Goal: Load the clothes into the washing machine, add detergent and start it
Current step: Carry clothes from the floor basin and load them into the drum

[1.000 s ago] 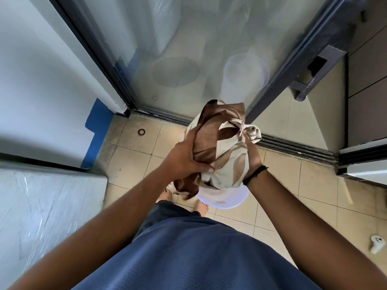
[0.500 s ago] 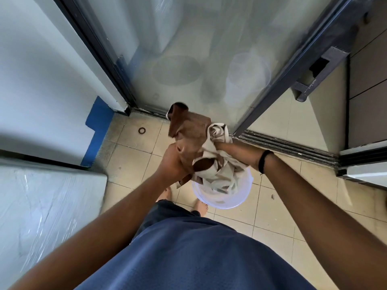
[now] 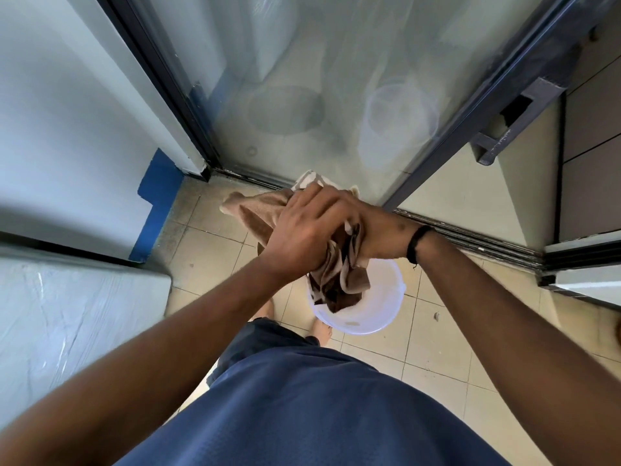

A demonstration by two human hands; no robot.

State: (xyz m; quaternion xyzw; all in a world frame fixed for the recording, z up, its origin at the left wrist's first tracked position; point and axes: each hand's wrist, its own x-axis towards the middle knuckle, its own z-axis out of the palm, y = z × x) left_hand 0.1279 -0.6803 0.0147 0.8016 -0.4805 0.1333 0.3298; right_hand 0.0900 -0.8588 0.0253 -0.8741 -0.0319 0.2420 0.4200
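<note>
A brown and cream cloth (image 3: 255, 210) is bunched between both my hands above a white bucket (image 3: 379, 317) that stands on the tiled floor. My left hand (image 3: 302, 233) lies over the top of the cloth with its fingers curled round it. My right hand (image 3: 376, 237), with a black band at the wrist, grips the cloth from the right side. One end of the cloth (image 3: 339, 287) hangs down into the bucket. The washing machine is a white, film-wrapped box (image 3: 67, 324) at the left edge; only its top corner shows.
A glass sliding door (image 3: 336, 79) with a dark frame stands just ahead, its handle (image 3: 504, 129) at the right. The door track (image 3: 470, 237) crosses the floor. A white wall with a blue strip (image 3: 158, 203) is at the left. My bare feet are beside the bucket.
The cloth has been twisted and gathered tighter. My left hand has come up over the top of it and my right hand has turned, while the cloth's tail dropped toward the bucket.
</note>
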